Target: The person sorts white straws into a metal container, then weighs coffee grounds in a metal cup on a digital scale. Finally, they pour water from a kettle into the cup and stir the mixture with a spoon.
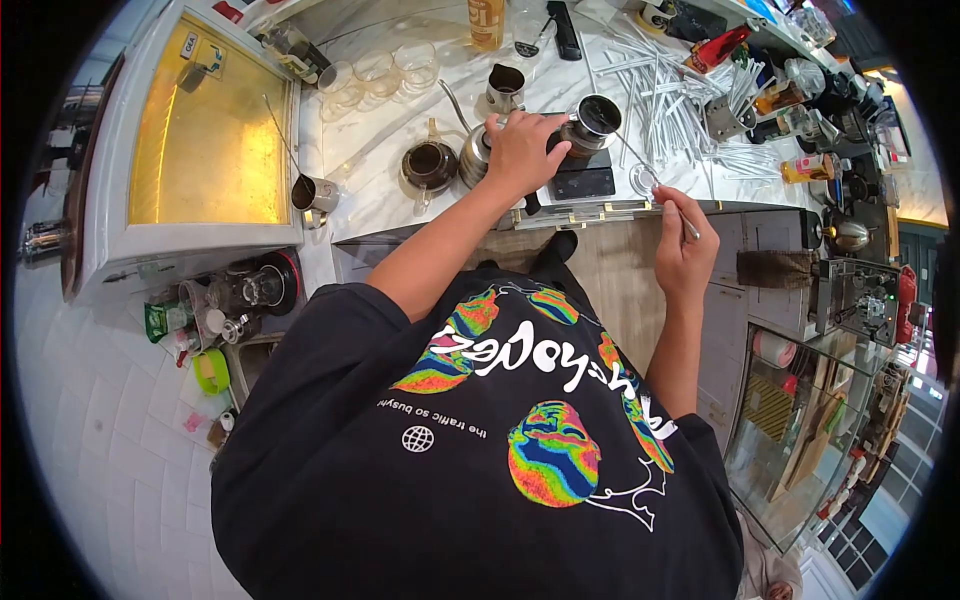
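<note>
My left hand (525,155) reaches over the counter, fingers and thumb closed at the side of a metal-rimmed pot (598,114) with dark contents; its exact grip is partly hidden. Under and in front of that pot lies a black scale (583,180). A steel gooseneck kettle (473,158) stands partly behind my left hand and wrist. In my right hand (687,240), a long thin metal spoon (636,155) points up and left towards the pot. Left of the kettle sits a glass pot (429,165) with dark liquid. Beyond my left hand is a small metal pitcher (505,88).
Glass cups (375,77) line the back left. Many loose white straws (665,105) spread across the right of the marble counter (365,205). A metal jug (315,194) with a long utensil stands by the yellow-lit box (205,130). Bottles crowd the far right.
</note>
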Demonstrator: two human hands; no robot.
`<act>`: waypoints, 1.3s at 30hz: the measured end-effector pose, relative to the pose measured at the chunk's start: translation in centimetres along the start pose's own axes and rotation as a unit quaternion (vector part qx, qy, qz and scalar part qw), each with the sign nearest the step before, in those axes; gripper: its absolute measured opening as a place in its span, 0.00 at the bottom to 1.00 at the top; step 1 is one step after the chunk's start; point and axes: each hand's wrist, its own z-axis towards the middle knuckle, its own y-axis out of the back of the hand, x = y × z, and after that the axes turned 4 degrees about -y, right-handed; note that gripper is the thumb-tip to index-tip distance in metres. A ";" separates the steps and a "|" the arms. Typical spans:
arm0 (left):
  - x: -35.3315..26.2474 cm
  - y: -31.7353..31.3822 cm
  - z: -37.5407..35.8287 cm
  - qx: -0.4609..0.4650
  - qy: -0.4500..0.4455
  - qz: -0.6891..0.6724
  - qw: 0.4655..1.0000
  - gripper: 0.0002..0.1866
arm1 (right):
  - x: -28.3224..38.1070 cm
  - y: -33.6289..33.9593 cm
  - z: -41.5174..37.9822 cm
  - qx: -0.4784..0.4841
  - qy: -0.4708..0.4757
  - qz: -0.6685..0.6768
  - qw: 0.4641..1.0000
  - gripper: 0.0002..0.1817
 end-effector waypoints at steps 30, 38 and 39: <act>-0.6 3.4 -4.0 -0.097 -0.034 -0.056 0.993 0.18 | 1.0 -1.0 -1.5 -0.142 0.051 0.055 0.987 0.11; 0.1 6.1 -8.2 -0.147 -0.021 -0.074 0.986 0.16 | 1.0 -0.7 -0.7 -0.261 -0.054 0.146 0.953 0.16; 0.5 6.4 -8.6 -0.154 -0.020 -0.074 0.985 0.17 | 1.0 -0.7 -0.6 -0.269 -0.055 0.157 0.949 0.17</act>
